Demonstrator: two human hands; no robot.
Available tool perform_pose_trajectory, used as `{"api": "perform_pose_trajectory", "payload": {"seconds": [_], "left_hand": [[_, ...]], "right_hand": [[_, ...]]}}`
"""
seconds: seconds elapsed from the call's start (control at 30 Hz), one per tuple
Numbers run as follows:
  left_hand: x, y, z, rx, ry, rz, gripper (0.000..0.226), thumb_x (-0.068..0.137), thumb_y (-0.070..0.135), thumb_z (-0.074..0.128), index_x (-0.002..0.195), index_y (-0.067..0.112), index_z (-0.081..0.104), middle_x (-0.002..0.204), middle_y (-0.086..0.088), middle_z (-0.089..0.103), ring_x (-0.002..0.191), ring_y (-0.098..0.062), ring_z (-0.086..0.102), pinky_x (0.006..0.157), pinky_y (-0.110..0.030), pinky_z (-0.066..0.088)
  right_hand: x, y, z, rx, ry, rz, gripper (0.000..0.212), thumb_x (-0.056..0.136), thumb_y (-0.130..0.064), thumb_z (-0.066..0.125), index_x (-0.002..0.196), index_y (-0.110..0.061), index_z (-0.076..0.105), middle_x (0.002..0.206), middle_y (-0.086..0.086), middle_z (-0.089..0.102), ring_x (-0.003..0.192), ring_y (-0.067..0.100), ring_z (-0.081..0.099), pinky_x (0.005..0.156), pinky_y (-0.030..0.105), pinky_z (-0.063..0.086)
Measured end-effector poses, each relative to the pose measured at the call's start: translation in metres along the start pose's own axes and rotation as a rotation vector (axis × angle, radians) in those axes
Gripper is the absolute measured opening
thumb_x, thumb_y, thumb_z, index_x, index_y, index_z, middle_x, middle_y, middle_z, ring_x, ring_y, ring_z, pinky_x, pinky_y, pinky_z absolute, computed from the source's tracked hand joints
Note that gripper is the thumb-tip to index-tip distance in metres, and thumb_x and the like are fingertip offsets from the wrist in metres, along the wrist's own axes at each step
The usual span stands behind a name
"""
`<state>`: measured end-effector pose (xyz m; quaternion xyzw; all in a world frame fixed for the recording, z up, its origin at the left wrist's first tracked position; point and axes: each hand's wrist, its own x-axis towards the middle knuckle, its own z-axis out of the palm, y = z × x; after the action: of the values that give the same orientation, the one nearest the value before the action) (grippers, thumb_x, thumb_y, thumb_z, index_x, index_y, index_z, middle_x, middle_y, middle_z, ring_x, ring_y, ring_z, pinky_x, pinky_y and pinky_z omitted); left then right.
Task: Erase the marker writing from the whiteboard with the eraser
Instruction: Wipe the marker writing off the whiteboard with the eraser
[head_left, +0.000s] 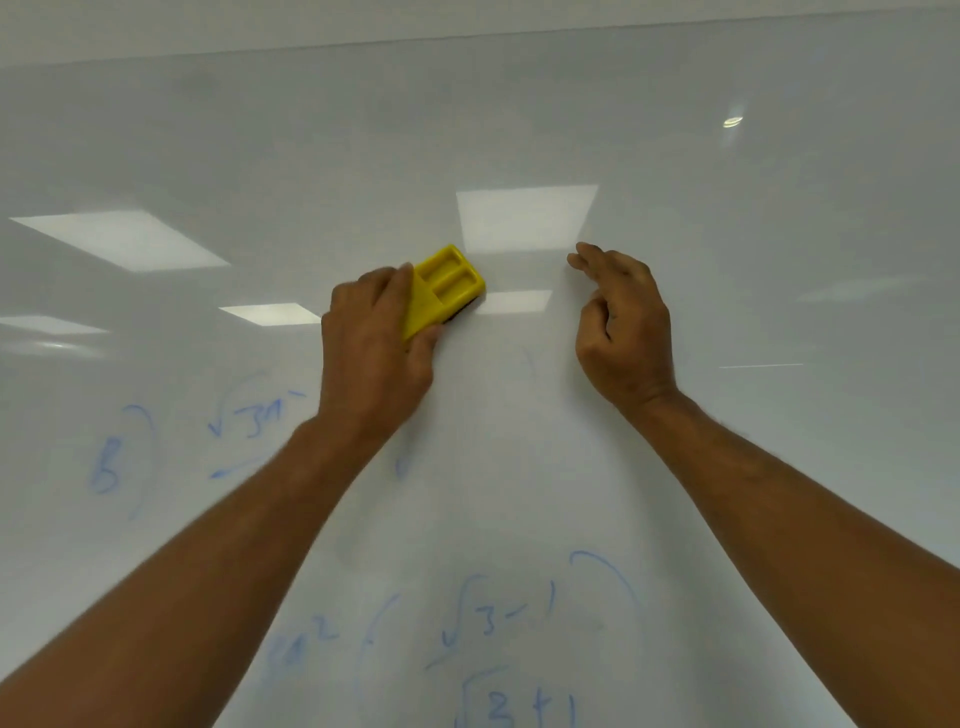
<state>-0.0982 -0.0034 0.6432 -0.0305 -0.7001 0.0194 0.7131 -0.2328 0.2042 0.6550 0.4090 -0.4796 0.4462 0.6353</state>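
Note:
The whiteboard (727, 249) fills the view. My left hand (374, 343) grips a yellow eraser (447, 286) and presses it flat against the board near the middle. To the right, my right hand (623, 322) holds nothing; its fingers are loosely curled, with the fingertips at the board. Faint blue marker writing (244, 421) with a letter B and a root sign sits at the lower left, partly smeared. More blue writing (498, 618) with root signs and numbers lies at the bottom centre, between my forearms. The board around the eraser looks wiped.
Bright reflections of ceiling lights (524, 218) lie on the glossy board above the hands and at the left. The board's top edge (467, 36) runs across the top of the view.

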Motion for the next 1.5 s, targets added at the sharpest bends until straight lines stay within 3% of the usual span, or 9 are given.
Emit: {"api": "perform_pose_trajectory", "payload": {"seconds": [0.07, 0.33, 0.6, 0.83, 0.93, 1.07, 1.2, 1.33, 1.5], "left_hand": [[-0.001, 0.006, 0.000, 0.018, -0.006, 0.035, 0.062, 0.084, 0.033, 0.064, 0.138, 0.006, 0.052, 0.135, -0.016, 0.056, 0.116, -0.040, 0.051, 0.098, -0.046, 0.043], [-0.062, 0.044, 0.010, 0.008, -0.192, 0.520, 0.051, 0.095, 0.032, 0.059, 0.137, 0.005, 0.054, 0.135, -0.012, 0.058, 0.115, -0.034, 0.054, 0.089, -0.043, 0.044], [0.010, 0.012, 0.003, 0.063, -0.044, 0.092, 0.059, 0.085, 0.034, 0.063, 0.137, 0.007, 0.053, 0.132, -0.014, 0.058, 0.111, -0.040, 0.052, 0.092, -0.047, 0.046], [-0.105, 0.022, -0.006, -0.010, -0.190, 0.484, 0.048, 0.095, 0.026, 0.060, 0.136, 0.002, 0.056, 0.133, -0.015, 0.059, 0.115, -0.037, 0.057, 0.095, -0.043, 0.044], [-0.115, 0.005, -0.012, 0.021, -0.158, 0.486, 0.049, 0.096, 0.026, 0.060, 0.137, 0.001, 0.055, 0.134, -0.016, 0.060, 0.118, -0.035, 0.056, 0.102, -0.041, 0.040], [-0.069, -0.040, -0.020, 0.096, 0.018, 0.169, 0.057, 0.091, 0.031, 0.060, 0.139, 0.001, 0.054, 0.129, -0.025, 0.059, 0.112, -0.041, 0.052, 0.096, -0.046, 0.045], [-0.040, -0.076, -0.040, 0.079, 0.092, -0.161, 0.065, 0.089, 0.034, 0.065, 0.147, 0.012, 0.046, 0.133, -0.022, 0.051, 0.116, -0.039, 0.046, 0.098, -0.047, 0.043], [-0.083, -0.065, -0.035, 0.086, 0.071, 0.010, 0.063, 0.088, 0.025, 0.065, 0.144, 0.003, 0.048, 0.130, -0.031, 0.051, 0.114, -0.042, 0.048, 0.099, -0.047, 0.044], [-0.168, -0.036, -0.037, 0.058, -0.127, 0.343, 0.062, 0.080, 0.001, 0.061, 0.140, -0.004, 0.049, 0.128, -0.027, 0.053, 0.114, -0.045, 0.052, 0.098, -0.048, 0.043]], "right_hand": [[0.000, 0.000, 0.000, 0.013, 0.011, 0.010, 0.058, 0.082, 0.001, 0.037, 0.135, -0.011, 0.058, 0.126, 0.006, 0.063, 0.122, 0.017, 0.056, 0.100, 0.034, 0.050], [0.001, -0.001, 0.000, 0.013, 0.056, 0.013, 0.054, 0.083, -0.005, 0.035, 0.131, -0.006, 0.061, 0.124, 0.010, 0.065, 0.121, 0.024, 0.058, 0.101, 0.034, 0.049], [0.001, -0.001, 0.001, -0.015, 0.013, 0.061, 0.057, 0.082, -0.006, 0.034, 0.133, -0.012, 0.060, 0.126, 0.009, 0.063, 0.123, 0.018, 0.054, 0.103, 0.034, 0.048], [-0.002, -0.009, -0.001, -0.089, -0.010, 0.036, 0.055, 0.082, 0.000, 0.041, 0.133, -0.009, 0.060, 0.125, 0.014, 0.059, 0.122, 0.027, 0.055, 0.100, 0.032, 0.047], [-0.002, -0.012, -0.001, -0.185, -0.091, -0.082, 0.054, 0.083, -0.003, 0.042, 0.134, -0.007, 0.057, 0.127, 0.013, 0.061, 0.125, 0.030, 0.050, 0.100, 0.040, 0.048], [-0.011, -0.014, 0.004, -0.427, -0.260, -0.236, 0.048, 0.096, -0.019, 0.040, 0.142, -0.011, 0.051, 0.149, 0.009, 0.050, 0.139, 0.033, 0.040, 0.114, 0.048, 0.032], [-0.020, -0.017, 0.008, -0.505, -0.317, -0.222, 0.047, 0.102, -0.030, 0.036, 0.144, -0.012, 0.049, 0.156, 0.009, 0.041, 0.146, 0.032, 0.030, 0.121, 0.050, 0.020], [-0.023, -0.024, 0.012, -0.515, -0.329, -0.168, 0.050, 0.102, -0.033, 0.034, 0.146, -0.011, 0.045, 0.158, 0.011, 0.037, 0.149, 0.032, 0.024, 0.122, 0.051, 0.016], [-0.029, -0.033, 0.021, -0.530, -0.300, -0.122, 0.054, 0.102, -0.035, 0.035, 0.147, -0.007, 0.041, 0.159, 0.016, 0.031, 0.149, 0.034, 0.022, 0.122, 0.054, 0.016]]}}
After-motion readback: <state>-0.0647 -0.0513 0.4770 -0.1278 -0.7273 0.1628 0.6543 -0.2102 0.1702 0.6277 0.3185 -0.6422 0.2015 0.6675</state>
